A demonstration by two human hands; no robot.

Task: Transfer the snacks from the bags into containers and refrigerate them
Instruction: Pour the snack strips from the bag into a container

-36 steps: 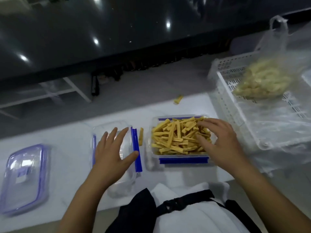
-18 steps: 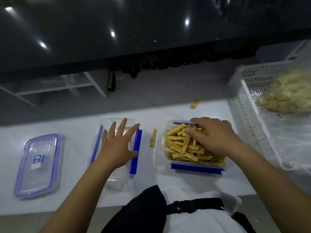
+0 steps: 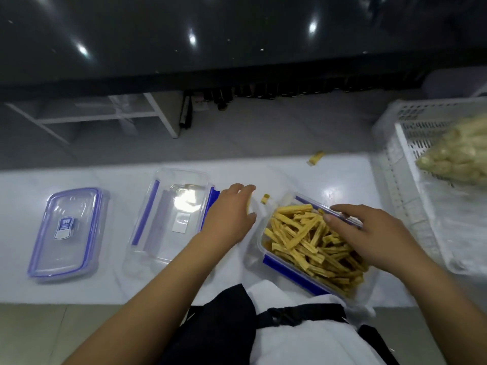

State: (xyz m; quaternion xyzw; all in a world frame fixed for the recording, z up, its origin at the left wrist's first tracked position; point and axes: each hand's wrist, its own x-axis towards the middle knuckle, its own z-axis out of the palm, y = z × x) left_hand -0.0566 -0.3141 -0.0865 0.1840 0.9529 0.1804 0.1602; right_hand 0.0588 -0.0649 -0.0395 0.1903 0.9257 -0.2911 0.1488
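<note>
White desk (image 3: 79, 291), head view. Clear container (image 3: 268, 248) with blue clips sits near the front edge, right of centre, turned at an angle, filled with yellow snack sticks (image 3: 303, 241). Right hand (image 3: 369, 235) lies over its far-right rim and the sticks, fingers loosely bent, forefinger tip on the rim; right grip looks relaxed, can't tell whether it pinches a stick. Left hand (image 3: 229, 214) is on the desk between the filled container and the lid (image 3: 171, 214), fingers curled narrow around something yellowish at the fingertips, too hidden to name; can't tell if that grip actually holds it. Small snack piece (image 3: 265, 199) lies loose on the desk just past the left fingertips, near the container's far-left corner. Another loose piece (image 3: 315, 158) sits at the desk's far edge. The lid with blue clips lies flat mid-desk, just left of the left hand. Second closed container (image 3: 68, 233) with blue-trimmed lid is toward the left end of the desk, apart from the lid. White perforated basket (image 3: 405, 159) stands at the right end, clear bag of pale snacks (image 3: 458, 156) inside it, blurred.
</note>
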